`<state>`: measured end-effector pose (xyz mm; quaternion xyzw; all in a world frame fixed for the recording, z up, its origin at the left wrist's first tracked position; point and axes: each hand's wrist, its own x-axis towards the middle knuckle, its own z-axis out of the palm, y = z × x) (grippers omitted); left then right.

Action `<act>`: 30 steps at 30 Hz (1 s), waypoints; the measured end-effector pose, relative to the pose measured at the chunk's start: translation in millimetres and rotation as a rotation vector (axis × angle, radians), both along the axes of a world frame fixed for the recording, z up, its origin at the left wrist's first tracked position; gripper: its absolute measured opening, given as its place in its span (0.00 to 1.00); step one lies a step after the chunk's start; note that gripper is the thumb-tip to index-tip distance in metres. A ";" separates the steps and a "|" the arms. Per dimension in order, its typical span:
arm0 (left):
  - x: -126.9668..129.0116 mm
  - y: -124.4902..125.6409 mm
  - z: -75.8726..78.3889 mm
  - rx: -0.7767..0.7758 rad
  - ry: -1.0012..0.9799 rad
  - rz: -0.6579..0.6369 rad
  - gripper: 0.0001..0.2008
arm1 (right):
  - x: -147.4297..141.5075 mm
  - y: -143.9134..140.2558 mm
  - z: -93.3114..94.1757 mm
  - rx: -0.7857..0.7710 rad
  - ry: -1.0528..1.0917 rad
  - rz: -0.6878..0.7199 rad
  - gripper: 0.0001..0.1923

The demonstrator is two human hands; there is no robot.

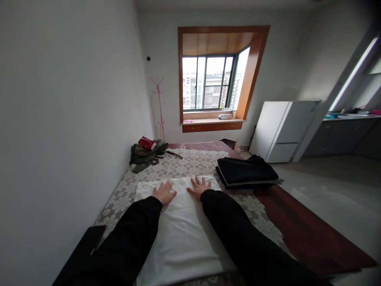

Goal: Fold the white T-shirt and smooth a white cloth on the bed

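Both hands, left hand (164, 193) and right hand (199, 187), are pressing flat, fingers spread, on a white cloth (181, 230); uneven pressure is probably risking wrinkles or sliding toward the bed (297, 226) edge.

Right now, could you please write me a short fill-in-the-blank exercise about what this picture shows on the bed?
1. Both hands, the left hand and the right hand, lie flat on a ____ cloth.
2. The folded pile of clothes beside the right hand is ____ in colour.
3. The green bag lies at the far end of the bed, next to the ____.
4. A white fridge stands below and to the right of the ____.

Missing words: white; black; wall; window
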<state>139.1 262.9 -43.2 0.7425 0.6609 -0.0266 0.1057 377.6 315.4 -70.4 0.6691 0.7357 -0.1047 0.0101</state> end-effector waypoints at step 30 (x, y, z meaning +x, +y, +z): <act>-21.0 24.1 8.4 0.084 -0.010 -0.200 0.36 | -25.0 -6.8 8.8 -0.002 0.060 0.118 0.40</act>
